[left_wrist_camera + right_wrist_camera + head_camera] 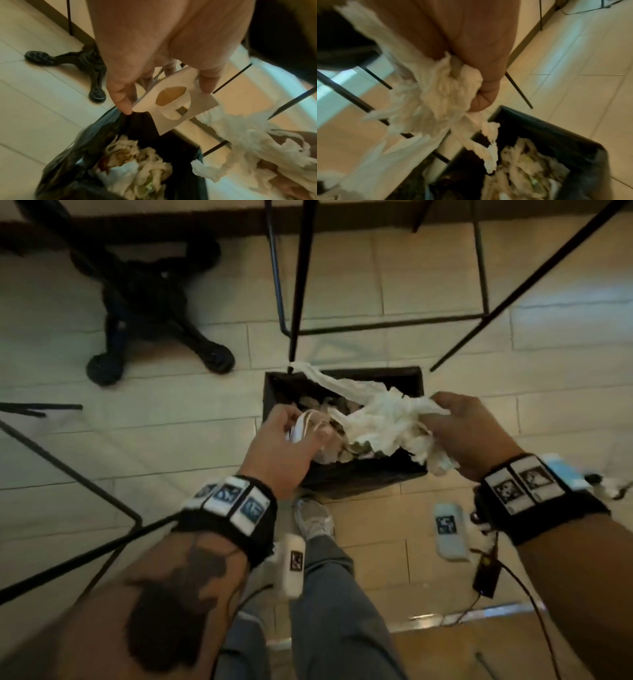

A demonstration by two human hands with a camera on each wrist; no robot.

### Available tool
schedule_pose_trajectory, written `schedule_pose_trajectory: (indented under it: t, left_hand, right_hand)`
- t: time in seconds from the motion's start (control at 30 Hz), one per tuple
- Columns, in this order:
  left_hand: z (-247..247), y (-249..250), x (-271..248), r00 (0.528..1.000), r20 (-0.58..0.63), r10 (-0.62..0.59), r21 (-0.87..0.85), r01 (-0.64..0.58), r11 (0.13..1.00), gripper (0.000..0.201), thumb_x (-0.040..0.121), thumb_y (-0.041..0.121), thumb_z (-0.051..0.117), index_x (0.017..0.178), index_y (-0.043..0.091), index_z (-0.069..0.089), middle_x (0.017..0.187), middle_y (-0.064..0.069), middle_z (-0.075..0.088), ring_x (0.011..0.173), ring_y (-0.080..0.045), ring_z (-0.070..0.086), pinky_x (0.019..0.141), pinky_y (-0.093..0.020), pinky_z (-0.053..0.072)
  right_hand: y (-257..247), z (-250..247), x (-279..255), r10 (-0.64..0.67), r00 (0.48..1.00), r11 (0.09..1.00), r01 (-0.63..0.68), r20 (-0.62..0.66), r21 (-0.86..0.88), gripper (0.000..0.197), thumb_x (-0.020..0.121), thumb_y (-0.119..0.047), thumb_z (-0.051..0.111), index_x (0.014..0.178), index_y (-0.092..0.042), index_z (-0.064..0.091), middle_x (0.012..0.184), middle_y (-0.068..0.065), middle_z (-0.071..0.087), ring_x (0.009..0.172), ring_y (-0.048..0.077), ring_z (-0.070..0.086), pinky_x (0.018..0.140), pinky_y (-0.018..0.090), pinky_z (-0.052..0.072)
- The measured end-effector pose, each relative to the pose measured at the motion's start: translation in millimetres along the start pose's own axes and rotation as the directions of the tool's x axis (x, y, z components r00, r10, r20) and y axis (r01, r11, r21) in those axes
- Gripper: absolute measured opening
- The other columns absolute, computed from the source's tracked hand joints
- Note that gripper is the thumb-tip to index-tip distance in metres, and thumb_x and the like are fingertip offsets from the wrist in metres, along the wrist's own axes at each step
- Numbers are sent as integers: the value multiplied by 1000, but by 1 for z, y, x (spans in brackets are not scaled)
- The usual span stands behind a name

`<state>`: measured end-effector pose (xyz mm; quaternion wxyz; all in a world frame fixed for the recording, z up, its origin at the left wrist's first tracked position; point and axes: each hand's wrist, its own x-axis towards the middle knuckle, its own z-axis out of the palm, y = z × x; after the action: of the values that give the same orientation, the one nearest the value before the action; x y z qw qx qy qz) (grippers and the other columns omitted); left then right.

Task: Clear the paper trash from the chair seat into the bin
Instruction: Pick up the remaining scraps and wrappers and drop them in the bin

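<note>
Both hands were held over the bin [404,474], a black-lined box on the tiled floor, already part-filled with crumpled paper. The left hand [284,446] was seen pinching a flat white card [173,102] between thumb and fingertips, fingers only partly closed; a round cut-out and a brownish disc were visible in the card from the left wrist view. The right hand [469,433] was closed tight round a wad of tissue [387,422], with loose tails trailing over the bin's far rim and down toward the trash inside.

The chair seat itself was not clearly shown, so what remained on it could not be told.

Handling was judged as follows. The tissue was taken to be very light, soft and easily torn, so a bunched grip at the middle was thought best; pulled by a tail, it would likely rip or shed scraps. The card was judged light but stiffer, safely pinched at an edge. Release over the bin's centre seemed called for, since the long tail lying over the rim could drag paper onto the floor.

Black chair legs [294,285] and a table base [154,313] were noted near the bin.
</note>
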<state>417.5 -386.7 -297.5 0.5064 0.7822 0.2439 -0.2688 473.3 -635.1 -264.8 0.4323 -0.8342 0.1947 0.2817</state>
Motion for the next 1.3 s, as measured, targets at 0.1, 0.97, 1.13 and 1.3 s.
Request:
schedule_pose_trajectory:
  t: [0.1, 0.97, 1.13, 1.3]
  left_hand:
    - [28, -28, 46, 995, 25, -100, 78, 98, 992, 41, 90, 56, 68, 115, 27, 54, 104, 3, 67, 89, -14, 64, 70, -29, 48]
    - [-133, -7, -130, 988, 153, -39, -222, 73, 972, 58, 94, 49, 68, 148, 35, 49, 144, 9, 59, 125, -11, 62, 105, -35, 53]
    - [-227, -4, -250, 994, -13, 112, -275, -111, 955, 43, 93, 50, 69, 133, 42, 57, 126, 17, 65, 113, -3, 65, 98, -35, 58]
    - [-304, -37, -351, 939, -296, 173, -286, -260, 922, 34, 95, 42, 71, 127, 36, 63, 117, 14, 69, 104, -1, 67, 90, -30, 60]
  right_hand:
    - [46, 31, 51, 97, 995, 993, -97, 4, -60, 16, 73, -25, 63, 80, -14, 73, 83, 14, 75, 79, 32, 72, 72, 53, 61]
    - [-49, 112, -60, 114, 936, 932, 16, 334, -362, 9, 90, -34, 69, 95, -26, 71, 90, 7, 75, 81, 25, 74, 84, 56, 58]
    - [-154, 139, -147, -138, 882, 845, 342, 451, -411, 48, 67, -83, 59, 98, -47, 68, 86, -6, 76, 80, 20, 74, 77, 50, 60]
    - [-279, 195, -269, -354, 734, 677, 629, 580, -383, 27, 82, -56, 55, 106, -49, 64, 96, -14, 75, 86, 8, 73, 77, 36, 58]
